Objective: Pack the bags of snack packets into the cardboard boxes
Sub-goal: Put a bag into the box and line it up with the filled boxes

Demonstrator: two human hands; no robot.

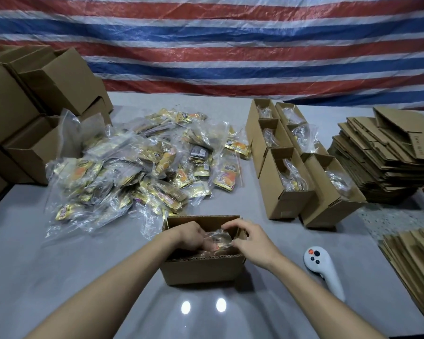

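An open cardboard box [201, 270] stands on the grey table right in front of me. Inside it lies a clear bag of snack packets [218, 238]. My left hand [191, 234] reaches into the box with its fingers curled down on the bag. My right hand [247, 237] is at the box's right rim, its fingers curled round the bag's plastic top. A big heap of clear bags with gold and orange packets [137, 167] covers the table behind the box.
Several filled open boxes [291, 172] stand in two rows at the right. Flattened cartons are stacked at the far right [382, 155] and near right [416, 265]. Assembled boxes [35, 106] pile up at the left. A white handheld controller [320, 267] lies right of my box.
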